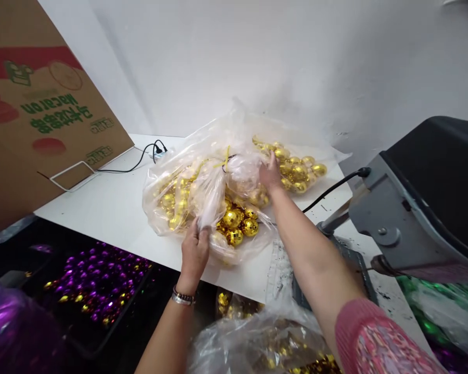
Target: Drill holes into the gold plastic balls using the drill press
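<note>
A large clear plastic bag [167,182] full of shiny gold mirror balls [233,218] lies on the white table. My left hand [195,248] is closed on a gathered fold of the film at the front of the bag. On the bag's right side, my right hand [270,174] grips the plastic beside more gold balls [298,171]; its fingers are partly hidden. A yellow tie [226,156] shows near the bunched film between the hands.
A machine with a black top [437,182] stands at the right. A printed cardboard box [42,119] and a black cord [128,169] are at the left. Below are a dark tray of purple balls [97,280] and another plastic bag [253,343].
</note>
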Demonstrator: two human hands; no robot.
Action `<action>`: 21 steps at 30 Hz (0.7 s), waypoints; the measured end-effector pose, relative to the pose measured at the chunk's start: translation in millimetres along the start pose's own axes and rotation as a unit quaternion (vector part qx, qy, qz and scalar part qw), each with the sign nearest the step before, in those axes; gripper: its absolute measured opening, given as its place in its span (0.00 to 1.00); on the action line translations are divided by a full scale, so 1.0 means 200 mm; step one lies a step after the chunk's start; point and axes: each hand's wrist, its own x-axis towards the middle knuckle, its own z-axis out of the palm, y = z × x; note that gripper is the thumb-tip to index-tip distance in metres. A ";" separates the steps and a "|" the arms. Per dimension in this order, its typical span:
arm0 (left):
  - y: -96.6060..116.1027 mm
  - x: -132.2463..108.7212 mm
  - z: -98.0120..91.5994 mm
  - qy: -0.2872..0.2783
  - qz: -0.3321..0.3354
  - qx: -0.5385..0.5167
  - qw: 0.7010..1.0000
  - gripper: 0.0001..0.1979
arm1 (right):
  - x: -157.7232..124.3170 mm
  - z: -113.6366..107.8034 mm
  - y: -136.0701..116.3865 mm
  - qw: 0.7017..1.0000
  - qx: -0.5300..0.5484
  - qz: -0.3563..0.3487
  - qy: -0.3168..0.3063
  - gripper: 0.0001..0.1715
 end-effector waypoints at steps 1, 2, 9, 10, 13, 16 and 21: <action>0.00 -0.01 0.00 0.000 -0.002 -0.008 1.000 0.26 | -0.03 -0.01 -0.03 1.000 -0.003 0.007 0.013 0.40; -0.01 -0.02 0.00 0.001 0.001 -0.014 1.000 0.27 | -0.08 -0.03 -0.05 1.000 -0.007 0.006 0.029 0.40; 0.00 -0.13 -0.05 0.014 0.015 -0.061 0.998 0.36 | -0.78 -0.17 -0.22 0.924 -0.042 -0.268 -0.268 0.20; 0.01 -0.14 -0.04 0.017 -0.002 -0.096 0.995 0.37 | -0.86 -0.17 -0.23 0.914 -0.046 -0.273 -0.297 0.20; 0.03 -0.18 0.01 -0.018 -0.062 -0.226 0.972 0.39 | -1.03 -0.18 -0.19 0.905 -0.064 -0.260 -0.331 0.35; 0.09 -0.25 0.04 -0.103 -0.053 -0.227 0.967 0.35 | -1.10 -0.28 -0.07 0.918 -0.086 -0.222 -0.317 0.38; 0.18 -0.29 -0.16 0.018 0.097 -0.054 0.994 0.26 | -1.13 -0.42 0.13 0.954 -0.108 -0.148 -0.239 0.30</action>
